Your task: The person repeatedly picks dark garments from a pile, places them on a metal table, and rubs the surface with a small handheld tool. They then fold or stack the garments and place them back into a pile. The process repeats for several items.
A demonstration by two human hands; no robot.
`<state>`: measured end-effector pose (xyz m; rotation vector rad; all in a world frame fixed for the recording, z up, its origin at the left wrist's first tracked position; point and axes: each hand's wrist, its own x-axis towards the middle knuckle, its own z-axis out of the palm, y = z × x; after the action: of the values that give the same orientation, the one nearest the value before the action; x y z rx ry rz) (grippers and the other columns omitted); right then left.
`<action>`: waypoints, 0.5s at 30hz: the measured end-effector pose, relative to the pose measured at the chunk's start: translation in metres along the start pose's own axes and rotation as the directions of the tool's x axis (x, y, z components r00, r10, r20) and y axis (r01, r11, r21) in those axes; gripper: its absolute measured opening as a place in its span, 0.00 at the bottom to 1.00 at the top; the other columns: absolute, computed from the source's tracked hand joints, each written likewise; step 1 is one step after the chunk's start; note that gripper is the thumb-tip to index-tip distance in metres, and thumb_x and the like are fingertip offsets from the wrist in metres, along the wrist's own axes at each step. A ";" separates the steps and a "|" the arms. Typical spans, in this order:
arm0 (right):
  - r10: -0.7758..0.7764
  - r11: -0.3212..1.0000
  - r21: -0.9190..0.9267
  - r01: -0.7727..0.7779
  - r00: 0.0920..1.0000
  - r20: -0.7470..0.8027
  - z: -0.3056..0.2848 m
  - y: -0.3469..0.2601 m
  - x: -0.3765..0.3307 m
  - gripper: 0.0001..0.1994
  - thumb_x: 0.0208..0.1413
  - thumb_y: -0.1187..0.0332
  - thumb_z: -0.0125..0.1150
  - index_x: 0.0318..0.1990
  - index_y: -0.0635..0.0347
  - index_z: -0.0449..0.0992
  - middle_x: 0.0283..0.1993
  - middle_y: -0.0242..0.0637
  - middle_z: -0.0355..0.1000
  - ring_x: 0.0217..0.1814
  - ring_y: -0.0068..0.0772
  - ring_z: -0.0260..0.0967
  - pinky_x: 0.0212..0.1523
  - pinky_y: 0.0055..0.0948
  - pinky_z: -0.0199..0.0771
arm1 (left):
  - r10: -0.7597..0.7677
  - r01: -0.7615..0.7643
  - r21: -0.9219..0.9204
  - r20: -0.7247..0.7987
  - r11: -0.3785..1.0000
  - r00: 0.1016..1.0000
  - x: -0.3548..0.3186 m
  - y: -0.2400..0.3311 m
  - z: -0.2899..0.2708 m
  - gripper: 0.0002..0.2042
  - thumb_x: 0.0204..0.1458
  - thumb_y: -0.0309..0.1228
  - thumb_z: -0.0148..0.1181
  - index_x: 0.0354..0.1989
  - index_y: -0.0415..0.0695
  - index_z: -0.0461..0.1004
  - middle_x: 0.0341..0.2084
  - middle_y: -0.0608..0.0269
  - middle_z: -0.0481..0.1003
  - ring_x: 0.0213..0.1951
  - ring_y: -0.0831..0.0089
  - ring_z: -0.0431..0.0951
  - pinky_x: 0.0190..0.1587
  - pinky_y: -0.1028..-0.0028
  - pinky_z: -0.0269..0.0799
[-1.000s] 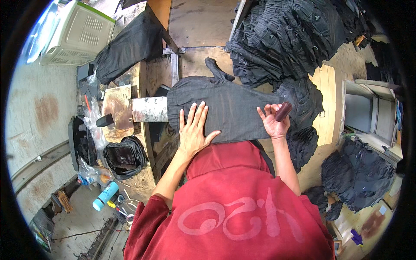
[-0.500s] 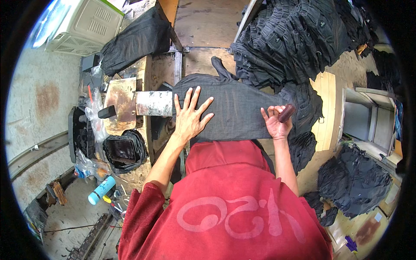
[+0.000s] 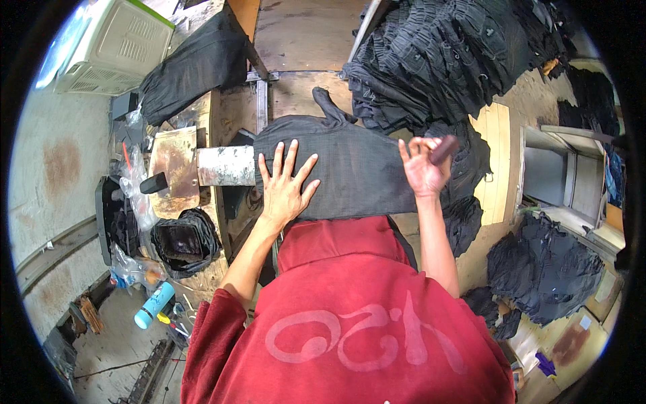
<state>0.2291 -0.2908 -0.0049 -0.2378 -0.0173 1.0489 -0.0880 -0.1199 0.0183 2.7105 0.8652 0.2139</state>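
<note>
A black garment point(image 3: 356, 168), its cloth faintly streaked, is stretched flat across a narrow board point(image 3: 227, 166) whose worn, pale end sticks out on the left. My left hand point(image 3: 286, 192) lies flat on the garment's left part, fingers spread. At the garment's right end, my right hand point(image 3: 425, 174) has its palm turned up, with curled fingers gripping a dark reddish-brown, cylinder-shaped block point(image 3: 443, 149). The block is smeared by motion, and its exact kind cannot be made out. Whether it touches the cloth is unclear.
A tall heap of black garments point(image 3: 444, 60) stands at the far right. Another dark pile point(image 3: 545, 269) lies at the lower right. On the left are a bag-lined container point(image 3: 185, 242), a stained plate point(image 3: 173, 165) and a blue bottle point(image 3: 154, 305).
My right hand has moved slightly away from me, still gripping the block, which is now blurred. My left hand stays on the garment. The whole view has shifted a little.
</note>
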 end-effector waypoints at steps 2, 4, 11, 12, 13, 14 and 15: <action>0.028 0.998 -0.051 -0.033 0.996 -0.084 -0.006 0.005 0.011 0.16 0.59 0.55 0.72 0.49 0.50 0.79 0.49 0.24 0.77 0.65 0.40 0.70 0.79 0.63 0.50 | 0.001 -0.001 0.002 0.009 1.000 1.000 0.002 0.001 -0.001 0.29 0.60 0.50 0.62 0.71 0.66 0.69 0.78 0.53 0.52 0.79 0.48 0.47 0.75 0.35 0.29; -0.003 0.993 -0.115 0.001 1.000 -0.022 -0.015 0.005 0.013 0.16 0.60 0.53 0.70 0.50 0.48 0.80 0.49 0.23 0.77 0.65 0.39 0.69 0.79 0.65 0.48 | -0.003 0.003 0.003 0.015 1.000 1.000 0.002 0.003 -0.001 0.29 0.60 0.50 0.63 0.71 0.66 0.69 0.78 0.52 0.52 0.79 0.48 0.47 0.75 0.34 0.30; -0.019 0.985 -0.174 0.018 1.000 -0.001 -0.036 -0.011 0.008 0.18 0.57 0.50 0.73 0.51 0.43 0.81 0.51 0.18 0.75 0.68 0.35 0.65 0.81 0.64 0.41 | -0.005 0.005 -0.023 -0.006 1.000 1.000 0.000 0.006 0.000 0.30 0.60 0.53 0.62 0.72 0.65 0.69 0.78 0.52 0.53 0.78 0.49 0.49 0.76 0.36 0.30; -0.018 0.985 -0.171 0.017 1.000 -0.007 -0.036 -0.012 0.008 0.19 0.56 0.50 0.73 0.51 0.43 0.81 0.51 0.18 0.75 0.68 0.35 0.65 0.81 0.64 0.41 | -0.002 0.002 -0.011 -0.028 1.000 1.000 0.000 0.006 0.000 0.31 0.59 0.54 0.62 0.71 0.65 0.70 0.77 0.54 0.55 0.78 0.52 0.50 0.76 0.38 0.31; -0.020 0.985 -0.170 0.018 1.000 -0.012 -0.036 -0.012 0.009 0.19 0.56 0.50 0.74 0.51 0.43 0.81 0.50 0.18 0.75 0.68 0.35 0.65 0.80 0.64 0.42 | -0.012 0.011 -0.017 -0.030 1.000 0.999 0.000 0.005 0.000 0.31 0.59 0.55 0.62 0.71 0.65 0.70 0.77 0.55 0.56 0.78 0.53 0.51 0.76 0.38 0.32; -0.014 0.984 -0.178 0.015 1.000 0.004 -0.036 -0.013 0.008 0.19 0.56 0.50 0.74 0.51 0.43 0.80 0.50 0.18 0.75 0.68 0.36 0.65 0.80 0.63 0.43 | -0.013 0.012 -0.022 -0.036 1.000 0.999 -0.001 0.005 0.000 0.31 0.58 0.55 0.63 0.71 0.65 0.70 0.77 0.56 0.56 0.78 0.53 0.52 0.76 0.39 0.32; -0.019 0.984 -0.175 0.014 1.000 -0.025 -0.035 -0.013 0.009 0.19 0.56 0.50 0.74 0.51 0.44 0.80 0.50 0.19 0.75 0.67 0.36 0.66 0.80 0.63 0.44 | -0.016 0.015 -0.028 -0.041 1.000 0.999 -0.001 0.004 0.000 0.32 0.58 0.55 0.63 0.71 0.65 0.70 0.77 0.56 0.57 0.78 0.54 0.52 0.77 0.40 0.33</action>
<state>0.2488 -0.2959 -0.0370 -0.4104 -0.0872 1.0286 -0.0862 -0.1237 0.0197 2.6820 0.8880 0.2766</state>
